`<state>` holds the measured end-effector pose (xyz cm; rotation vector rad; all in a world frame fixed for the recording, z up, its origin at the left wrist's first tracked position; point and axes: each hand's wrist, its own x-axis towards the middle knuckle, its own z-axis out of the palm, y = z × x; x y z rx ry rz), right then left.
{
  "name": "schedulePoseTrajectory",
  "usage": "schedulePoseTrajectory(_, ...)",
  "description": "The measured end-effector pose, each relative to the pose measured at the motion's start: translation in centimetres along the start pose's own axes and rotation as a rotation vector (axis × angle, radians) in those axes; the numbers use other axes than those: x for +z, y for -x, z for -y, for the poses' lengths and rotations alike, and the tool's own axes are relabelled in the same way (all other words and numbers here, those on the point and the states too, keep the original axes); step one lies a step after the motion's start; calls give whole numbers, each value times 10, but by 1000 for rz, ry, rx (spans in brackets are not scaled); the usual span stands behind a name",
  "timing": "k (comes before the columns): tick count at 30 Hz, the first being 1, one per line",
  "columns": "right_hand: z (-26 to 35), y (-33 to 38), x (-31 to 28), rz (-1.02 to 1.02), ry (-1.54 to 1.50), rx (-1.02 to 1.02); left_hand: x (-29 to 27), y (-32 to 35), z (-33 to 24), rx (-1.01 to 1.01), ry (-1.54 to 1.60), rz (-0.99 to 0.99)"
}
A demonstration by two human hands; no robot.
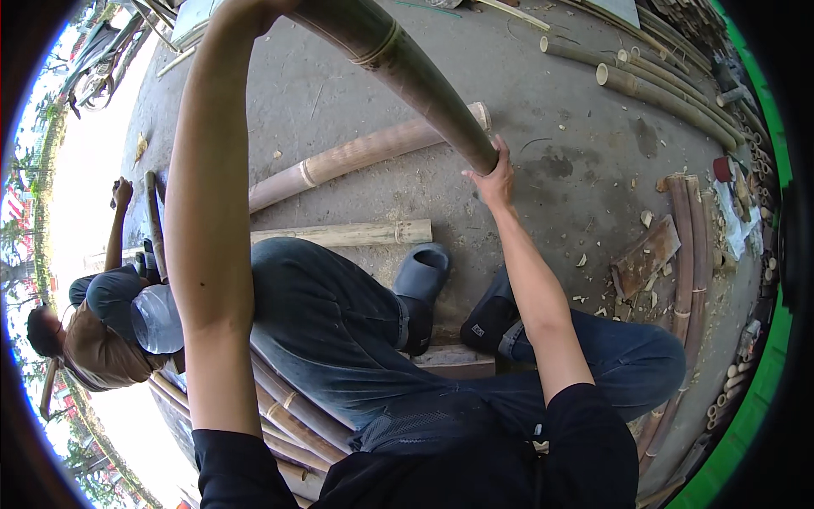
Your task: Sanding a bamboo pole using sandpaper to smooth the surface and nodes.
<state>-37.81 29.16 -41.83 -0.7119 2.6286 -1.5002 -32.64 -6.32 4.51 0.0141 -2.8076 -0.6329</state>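
Observation:
A thick, dark brown bamboo pole [428,85] is raised at a slant in front of me, one pale ring showing around a joint. At the upper edge, my left hand [259,12] is closed on its higher part; most of those fingers are hidden or cut off by the frame. The lower end rests in my right hand [494,183], whose fingers and thumb wrap around it. Beneath the raised pole, another bamboo pole [365,153] lies on the concrete. Nearer my legs is a split, pale bamboo length [356,233].
Several bamboo poles [653,87] lie at the far right. Brown bamboo lengths [688,254] and a rusty brown slab [646,256] sit at the right among chips. Another person [106,318] crouches at the left beside a clear plastic jug [158,318]. More poles [292,416] lie behind my left leg.

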Motion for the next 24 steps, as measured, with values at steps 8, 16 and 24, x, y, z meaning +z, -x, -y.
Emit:
schedulePoseTrajectory(8, 34, -3, 0, -128, 18, -117, 1, 15, -19, 308, -278, -48)
schedulePoseTrajectory(16, 44, -21, -35, 8, -40, 318, -38, 33, -95, -227, 189, 297)
schedulePoseTrajectory(24, 76, -22, -83, -207, -735, 706, -29, 39, -148, -532, 42, -6)
